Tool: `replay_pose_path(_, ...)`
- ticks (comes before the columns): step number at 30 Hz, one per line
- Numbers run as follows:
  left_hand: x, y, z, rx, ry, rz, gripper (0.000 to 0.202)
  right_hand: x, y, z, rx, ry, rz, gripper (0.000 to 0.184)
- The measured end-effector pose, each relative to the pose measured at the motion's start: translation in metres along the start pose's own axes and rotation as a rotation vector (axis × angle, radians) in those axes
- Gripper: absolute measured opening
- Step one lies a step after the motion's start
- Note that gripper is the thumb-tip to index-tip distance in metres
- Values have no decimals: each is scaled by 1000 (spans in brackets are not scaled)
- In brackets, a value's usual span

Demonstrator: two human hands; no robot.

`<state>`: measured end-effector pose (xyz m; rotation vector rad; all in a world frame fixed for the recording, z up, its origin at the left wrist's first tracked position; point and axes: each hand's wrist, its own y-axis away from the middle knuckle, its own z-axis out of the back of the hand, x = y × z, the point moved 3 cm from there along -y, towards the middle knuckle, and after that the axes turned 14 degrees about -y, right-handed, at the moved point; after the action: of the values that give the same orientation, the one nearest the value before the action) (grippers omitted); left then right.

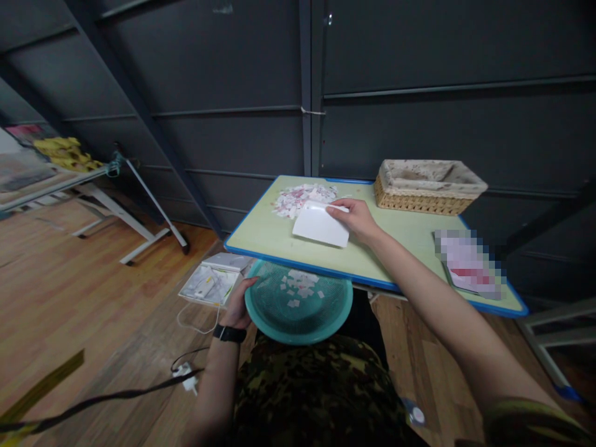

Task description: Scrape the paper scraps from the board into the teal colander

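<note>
Pinched white scraper in R grip, by paper-scrap pile on tabletop, just L of grip. Held teal colander rim in L grip; prob. risked spilling loose scraps via tilt from one-sided hold. Saw scraps inside, R of L grip; wicker basket R of R grip, couldn't tell contents.

The basin is teal, the held piece white, the blue-edged tabletop pale green, the shirt camouflage.

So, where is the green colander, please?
In the head view, the green colander is low centre, at the near edge of the table, held by the left hand.
</note>
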<state>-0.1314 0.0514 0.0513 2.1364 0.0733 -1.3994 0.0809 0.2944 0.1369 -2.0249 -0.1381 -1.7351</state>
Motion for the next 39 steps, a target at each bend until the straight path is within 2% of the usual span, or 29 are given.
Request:
replay_pose_path(3,1,-1,0,1,14,-5,8,-2,-7,12,-156,46,43,41)
replay_pose_path(5,1,0,-1,7,18,-10,7,2,-7,16,-187,149,150,38)
replay_pose_path(9,2,-1,-3,28,21,-10,10,13,3,7,-130,385,449,30)
replay_pose_path(13,5,-3,-2,23,21,-11,12,10,14,-8,-73,617,581,28)
replay_pose_path(17,6,-3,-2,13,35,-6,11,6,17,-8,-92,783,624,29)
replay_pose_path(27,4,1,-5,17,26,12,11,15,17,10,-184,955,649,24)
replay_pose_path(39,3,2,-9,19,44,27,10,6,17,1,-134,999,605,26)
